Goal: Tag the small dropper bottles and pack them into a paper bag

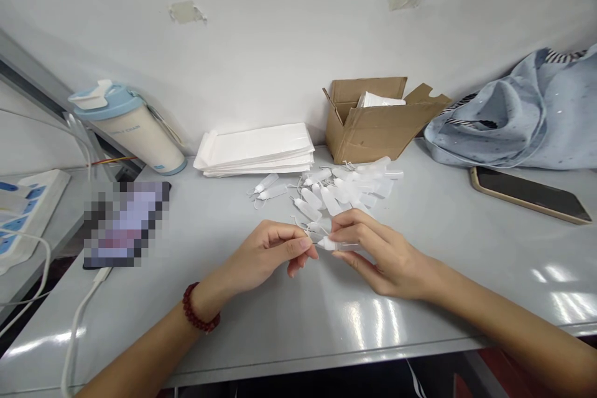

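My right hand (380, 255) pinches a small clear bottle with a white cap (329, 244), its cap pointing left. Close to the tip of that cap is my left hand (275, 252), its thumb and forefinger pressed together; whatever lies between them is too small to make out. Just beyond both hands, a loose pile of similar translucent bottles (331, 200) with thin loops lies on the grey table (448, 217). Two more such bottles (274, 191) rest a little to the left of the pile.
Behind the bottles are a stack of white envelopes (259, 146) and an open cardboard box (373, 134). A tumbler (135, 127), a blurred phone (128, 224) and a cable (77, 329) are at left. Right: a blue cloth bag (517, 118) and another phone (532, 194).
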`<action>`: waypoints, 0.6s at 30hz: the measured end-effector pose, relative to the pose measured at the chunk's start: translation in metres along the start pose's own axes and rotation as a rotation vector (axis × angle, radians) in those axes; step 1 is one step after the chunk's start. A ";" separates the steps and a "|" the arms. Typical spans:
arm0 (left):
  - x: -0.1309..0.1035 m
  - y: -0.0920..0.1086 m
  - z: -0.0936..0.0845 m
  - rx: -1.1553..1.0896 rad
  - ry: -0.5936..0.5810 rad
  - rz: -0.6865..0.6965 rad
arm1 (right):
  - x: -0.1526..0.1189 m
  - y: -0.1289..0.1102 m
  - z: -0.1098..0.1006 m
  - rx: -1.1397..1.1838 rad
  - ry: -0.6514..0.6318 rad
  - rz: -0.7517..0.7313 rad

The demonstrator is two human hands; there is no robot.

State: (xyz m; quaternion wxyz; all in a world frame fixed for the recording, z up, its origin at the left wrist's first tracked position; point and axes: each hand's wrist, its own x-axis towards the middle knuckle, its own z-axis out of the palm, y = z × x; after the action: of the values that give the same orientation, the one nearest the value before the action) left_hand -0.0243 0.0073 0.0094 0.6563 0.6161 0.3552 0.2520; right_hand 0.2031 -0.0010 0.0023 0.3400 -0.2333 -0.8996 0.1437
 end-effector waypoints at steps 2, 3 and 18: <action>0.000 0.000 -0.002 -0.022 -0.033 -0.007 | 0.000 0.000 -0.001 0.037 -0.005 0.001; 0.000 0.000 -0.002 -0.025 -0.045 -0.011 | 0.001 0.000 -0.001 0.055 -0.009 0.005; 0.002 -0.003 0.005 0.305 0.081 -0.001 | -0.002 0.003 0.011 0.020 -0.013 0.126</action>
State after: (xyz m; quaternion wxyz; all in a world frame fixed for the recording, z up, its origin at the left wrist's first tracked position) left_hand -0.0195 0.0052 0.0061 0.5402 0.6978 0.4159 0.2197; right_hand 0.1977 -0.0003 -0.0080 0.3269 -0.2851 -0.8838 0.1753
